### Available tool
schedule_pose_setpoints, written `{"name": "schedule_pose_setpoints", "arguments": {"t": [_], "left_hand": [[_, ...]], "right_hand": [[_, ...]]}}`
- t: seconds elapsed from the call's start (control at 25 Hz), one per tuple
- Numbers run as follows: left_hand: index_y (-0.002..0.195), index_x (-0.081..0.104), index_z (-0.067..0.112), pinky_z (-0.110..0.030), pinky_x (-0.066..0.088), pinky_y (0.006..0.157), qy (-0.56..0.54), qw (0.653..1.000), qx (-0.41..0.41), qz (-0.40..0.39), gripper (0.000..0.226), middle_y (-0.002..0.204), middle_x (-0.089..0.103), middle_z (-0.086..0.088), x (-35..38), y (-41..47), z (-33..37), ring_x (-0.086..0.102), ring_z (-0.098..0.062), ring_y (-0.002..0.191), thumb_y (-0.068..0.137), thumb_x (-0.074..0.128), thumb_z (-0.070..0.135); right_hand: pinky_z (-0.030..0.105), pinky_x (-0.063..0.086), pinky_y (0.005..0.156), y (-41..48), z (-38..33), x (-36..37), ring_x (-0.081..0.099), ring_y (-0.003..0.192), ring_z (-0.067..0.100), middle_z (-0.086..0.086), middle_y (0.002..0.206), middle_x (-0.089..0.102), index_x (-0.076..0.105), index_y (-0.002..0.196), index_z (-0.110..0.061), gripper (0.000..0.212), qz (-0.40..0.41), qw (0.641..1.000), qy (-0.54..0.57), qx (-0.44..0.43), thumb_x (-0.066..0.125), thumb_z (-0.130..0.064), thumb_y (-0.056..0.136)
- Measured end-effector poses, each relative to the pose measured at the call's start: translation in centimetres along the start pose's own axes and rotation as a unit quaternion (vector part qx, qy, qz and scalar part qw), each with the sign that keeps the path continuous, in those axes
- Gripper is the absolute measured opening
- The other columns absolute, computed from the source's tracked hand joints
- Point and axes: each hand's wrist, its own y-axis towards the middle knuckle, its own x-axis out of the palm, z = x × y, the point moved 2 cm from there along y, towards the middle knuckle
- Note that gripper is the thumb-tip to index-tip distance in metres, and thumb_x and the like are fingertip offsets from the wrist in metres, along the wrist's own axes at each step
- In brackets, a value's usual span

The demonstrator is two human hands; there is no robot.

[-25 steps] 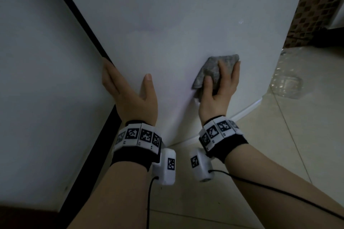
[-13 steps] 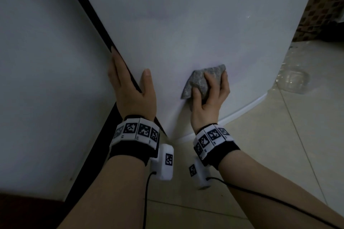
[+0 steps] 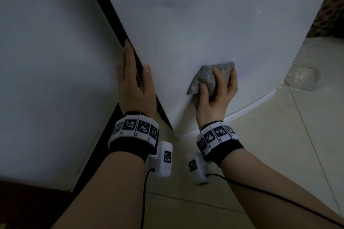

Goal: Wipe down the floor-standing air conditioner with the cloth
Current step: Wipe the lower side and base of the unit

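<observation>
Grey, perhaps speckled, crumpled cloth (image 3: pixel 204 75)

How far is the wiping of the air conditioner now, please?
Done: hard to tell; the white front of the air conditioner shows no clear wiped area. In hand: the right hand grips the cloth against the lower front, while the left hand rests on the dark side slot. Left, probably: the slot and the base rim.
</observation>
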Motion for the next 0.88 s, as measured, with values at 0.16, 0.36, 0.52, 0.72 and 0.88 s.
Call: {"name": "schedule_pose_setpoints", "arguments": {"t": [0.16, 0.36, 0.52, 0.72, 0.88], "left_hand": [[0.146, 0.017, 0.040, -0.045, 0.041, 0.106, -0.005, 1.000, 0.008, -0.004, 0.051, 0.149, 0.038, -0.001, -0.7, -0.1, -0.5, 0.038, -0.018, 0.136, 0.100, 0.037, 0.037], [0.146, 0.021, 0.044, -0.043, 0.044, 0.103, -0.015, 0.999, 0.007, -0.027, 0.051, 0.142, 0.040, 0.013, -1.6, 0.1, -1.1, 0.043, -0.011, 0.131, 0.099, 0.039, 0.038], [0.143, 0.017, 0.053, -0.041, 0.041, 0.106, -0.024, 0.997, -0.005, -0.075, 0.053, 0.146, 0.040, 0.011, -2.1, 0.0, -1.6, 0.041, -0.008, 0.133, 0.097, 0.039, 0.038], [0.138, 0.022, 0.046, -0.036, 0.040, 0.107, -0.031, 0.995, -0.011, -0.092, 0.047, 0.142, 0.046, 0.002, -2.0, 0.0, -1.8, 0.044, -0.011, 0.130, 0.097, 0.040, 0.034], [0.138, 0.027, 0.043, -0.025, 0.041, 0.104, -0.031, 0.994, -0.006, -0.101, 0.043, 0.129, 0.047, 0.019, -2.6, 0.1, -2.4, 0.047, 0.000, 0.122, 0.098, 0.039, 0.031]], "right_hand": [[0.024, 0.016, 0.117, -2.6, -0.9, 1.9, 0.015, 0.143, 0.024, 0.012, 0.150, 0.014, 0.049, 0.121, -0.029, 0.043, -0.025, 0.999, 0.006, 0.024, 0.061, -0.006, 0.087], [0.025, 0.018, 0.117, -2.7, -0.9, 2.0, 0.019, 0.141, 0.031, 0.016, 0.147, 0.019, 0.051, 0.118, -0.027, 0.043, -0.009, 1.000, 0.011, 0.010, 0.064, -0.004, 0.085], [0.021, 0.018, 0.116, -3.9, -1.5, 3.3, 0.016, 0.142, 0.027, 0.015, 0.150, 0.015, 0.048, 0.122, -0.030, 0.044, 0.004, 0.999, 0.019, 0.032, 0.061, -0.007, 0.087], [0.026, 0.020, 0.116, -4.2, -1.2, 3.3, 0.017, 0.141, 0.025, 0.017, 0.148, 0.018, 0.050, 0.120, -0.029, 0.043, 0.002, 1.000, 0.018, 0.017, 0.063, -0.006, 0.086], [0.023, 0.019, 0.116, -5.2, -1.5, 4.2, 0.016, 0.141, 0.028, 0.016, 0.149, 0.016, 0.049, 0.121, -0.027, 0.042, 0.000, 0.999, 0.017, 0.030, 0.061, -0.006, 0.087]]}}
